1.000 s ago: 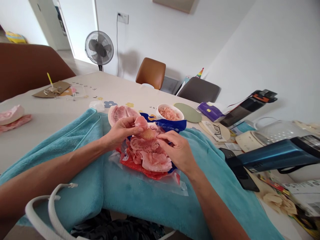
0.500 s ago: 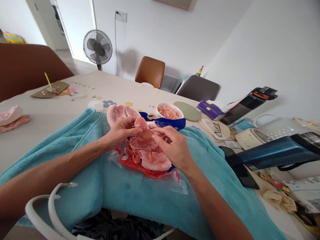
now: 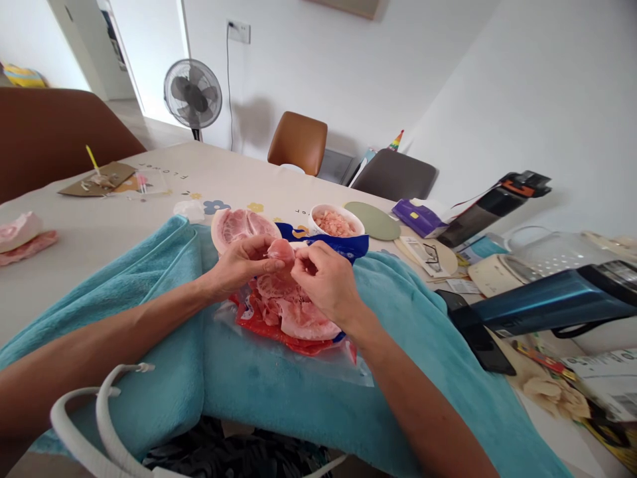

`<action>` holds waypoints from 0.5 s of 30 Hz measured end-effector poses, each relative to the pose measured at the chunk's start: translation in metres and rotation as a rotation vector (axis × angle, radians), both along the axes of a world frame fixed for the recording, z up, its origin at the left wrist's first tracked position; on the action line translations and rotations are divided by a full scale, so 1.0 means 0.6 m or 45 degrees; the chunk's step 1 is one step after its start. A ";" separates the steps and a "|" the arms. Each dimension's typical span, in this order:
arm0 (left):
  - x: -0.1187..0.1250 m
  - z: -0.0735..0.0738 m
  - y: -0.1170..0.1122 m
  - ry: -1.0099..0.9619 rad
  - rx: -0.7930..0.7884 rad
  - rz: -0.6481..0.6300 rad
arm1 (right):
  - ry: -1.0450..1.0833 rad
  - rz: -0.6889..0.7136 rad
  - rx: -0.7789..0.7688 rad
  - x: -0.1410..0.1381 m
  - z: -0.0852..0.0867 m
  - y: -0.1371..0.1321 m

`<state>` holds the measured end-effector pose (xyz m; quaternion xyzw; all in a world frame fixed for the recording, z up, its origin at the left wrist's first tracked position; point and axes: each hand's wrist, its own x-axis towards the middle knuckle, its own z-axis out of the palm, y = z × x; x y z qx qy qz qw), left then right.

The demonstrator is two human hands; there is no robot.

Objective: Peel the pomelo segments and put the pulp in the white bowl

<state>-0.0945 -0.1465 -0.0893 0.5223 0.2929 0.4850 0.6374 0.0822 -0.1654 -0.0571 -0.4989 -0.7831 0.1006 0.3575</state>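
Note:
A pink pomelo segment (image 3: 281, 251) is pinched in my left hand (image 3: 242, 264) between thumb and fingers. My right hand (image 3: 326, 279) is closed in a pinch at the segment's right side; whatever its fingertips hold is too hidden to make out. Below both hands, pomelo peel and torn membranes (image 3: 306, 318) lie on a red and blue plastic bag (image 3: 269, 332). A thick half of pomelo rind (image 3: 241, 226) sits behind my left hand. Past my right hand stands a white bowl (image 3: 314, 216) holding peeled pomelo flesh (image 3: 334, 224).
A teal towel (image 3: 239, 392) covers the near table edge. At right lie a blue bottle (image 3: 547, 300), a black phone (image 3: 490, 352), glasses (image 3: 432, 257) and a purple pack (image 3: 418, 216). More pomelo rind (image 3: 22, 236) lies far left, and a white tube (image 3: 107, 425) is close below.
My right hand has turned and moved slightly up, its fingers now curled in at the segment. A flap visible below the segment before is now covered. My left hand stays nearly in place.

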 end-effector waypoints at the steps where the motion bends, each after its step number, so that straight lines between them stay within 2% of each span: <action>1: -0.001 0.000 0.000 0.000 -0.008 -0.009 | 0.026 -0.005 -0.015 0.000 0.000 0.001; 8: -0.002 -0.001 0.001 -0.041 -0.114 -0.047 | 0.534 0.071 -0.420 0.016 0.000 0.014; 15: 0.000 0.004 0.001 -0.102 -0.148 -0.010 | 0.423 -0.062 -0.370 0.037 0.004 -0.018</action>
